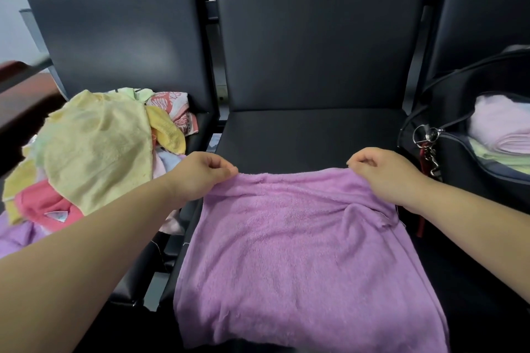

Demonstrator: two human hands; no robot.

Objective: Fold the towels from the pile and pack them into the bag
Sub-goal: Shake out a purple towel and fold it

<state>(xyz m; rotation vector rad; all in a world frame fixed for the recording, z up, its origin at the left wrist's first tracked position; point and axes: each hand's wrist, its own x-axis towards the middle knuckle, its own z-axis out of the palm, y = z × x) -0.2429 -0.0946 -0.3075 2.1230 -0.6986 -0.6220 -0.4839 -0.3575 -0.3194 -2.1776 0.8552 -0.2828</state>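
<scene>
- Head view: purple towel point(301, 238) spread on middle seat point(301, 132), near edge hanging off front twd body, far edge running L-R.
- L hand point(200, 175): thumb + fingers pinching far-left corner. R hand point(384, 175): pinching far-right corner, same way.
- Key relation: both grips on far edge, all remaining cloth lying body-side of hands. Long axis prob. near-far, hard to tell w/ wide lens. Likely fold: far edge drawn back over near edge, neither hand closer.
- On L seat: pile point(94, 146), beside L forearm. On R seat: bag point(459, 112), open, folded towels point(499, 126) inside. Nearer R hand.
</scene>
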